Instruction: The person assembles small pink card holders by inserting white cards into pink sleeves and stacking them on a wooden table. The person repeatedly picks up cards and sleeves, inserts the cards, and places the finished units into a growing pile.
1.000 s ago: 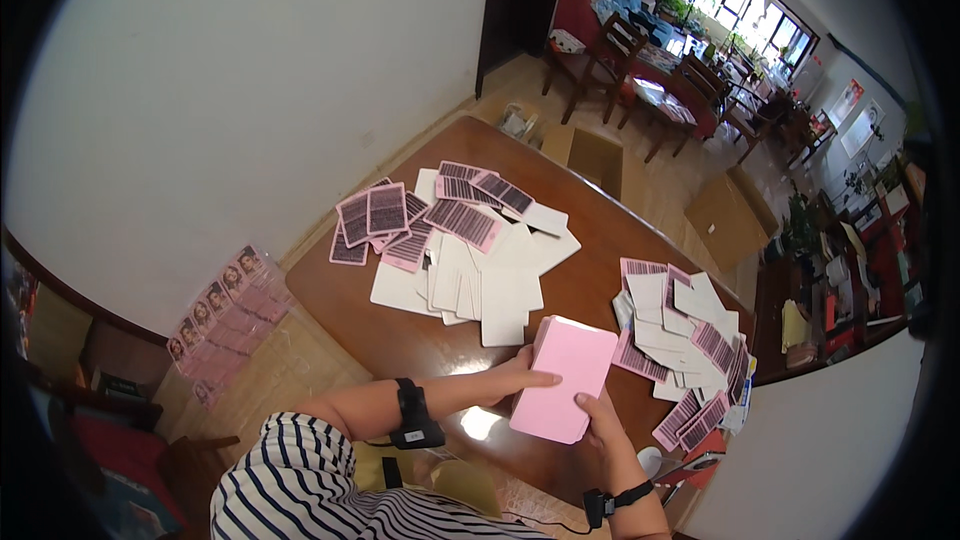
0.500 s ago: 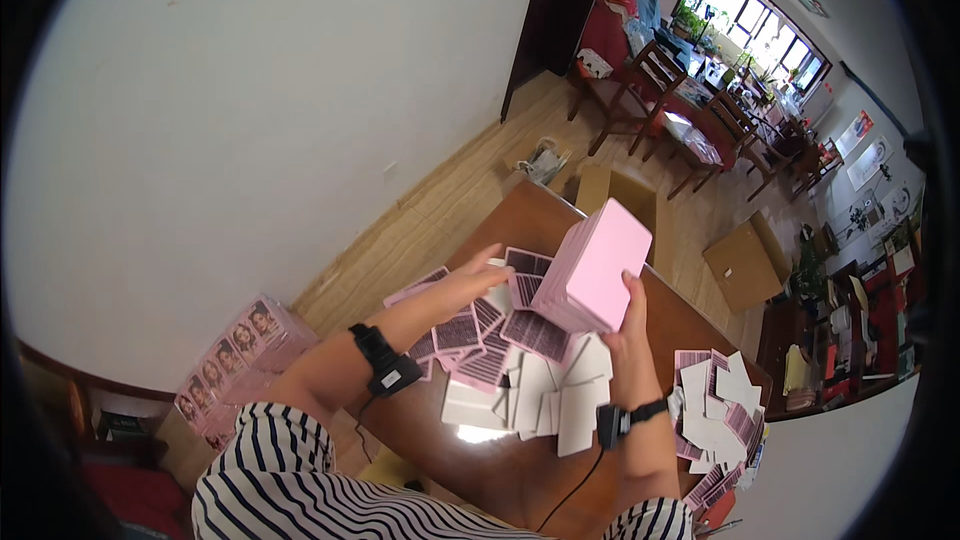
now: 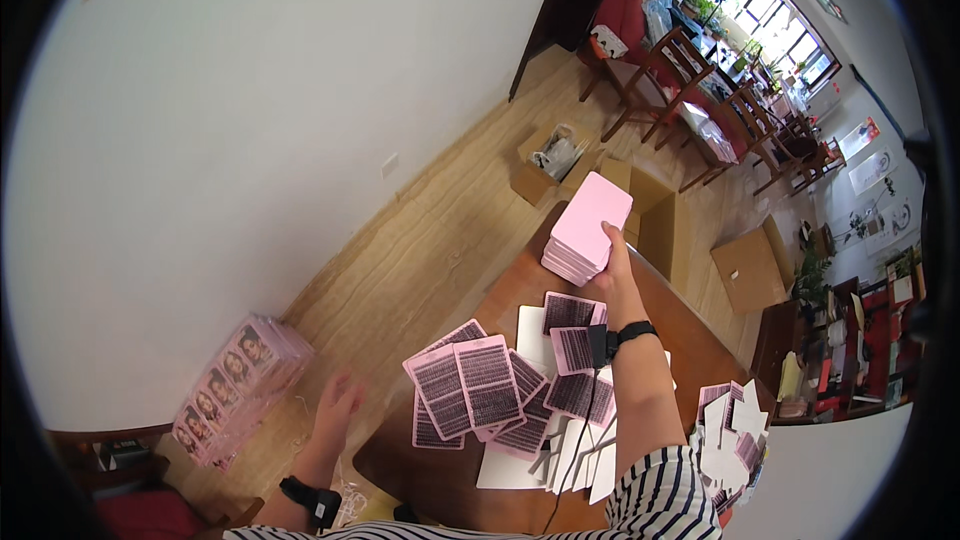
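My right hand [image 3: 615,255] grips the near right side of a tall stack of pink cards [image 3: 592,212] at the table's far corner, thumb on top. The stack's underside is hidden, so whether it rests on the table I cannot tell. My left hand [image 3: 340,402], a little blurred, hangs left of the table with fingers apart and nothing in it. Pink-edged cards with dark print [image 3: 467,387] lie loosely overlapped on the table's left part. More printed cards [image 3: 580,395] lie over white cards [image 3: 497,470] near my right forearm.
The brown table [image 3: 400,460] carries another messy heap of white and pink cards [image 3: 725,445] at its right. Wrapped pink packs with portraits [image 3: 240,380] are piled on the floor at left. Open cardboard boxes [image 3: 655,215] stand beyond the table; chairs [image 3: 670,80] are farther back.
The pink stack has moved away to the table's far corner with my right hand. My left hand has swung left and back, off the table's cards. The view has shifted.
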